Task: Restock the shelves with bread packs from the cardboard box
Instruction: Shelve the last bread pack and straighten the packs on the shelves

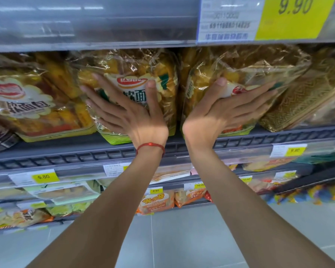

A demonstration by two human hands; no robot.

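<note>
Two clear bread packs stand side by side on the grey shelf point(70, 151). My left hand point(132, 113), with a red string at the wrist, presses flat with spread fingers on the front of the middle bread pack point(141, 68). My right hand point(220, 113) lies flat with straight fingers against the front of the right bread pack point(246, 62), thumb up. A third bread pack point(27, 105) of the same kind stands at the left. The cardboard box is out of view.
A gold patterned pack point(306, 97) leans at the right of the shelf. Above hangs a shelf edge with a yellow 9.90 price tag point(290, 16). Lower shelves point(162, 198) hold orange and green snack packs with yellow price labels. Grey floor tiles point(182, 238) lie below.
</note>
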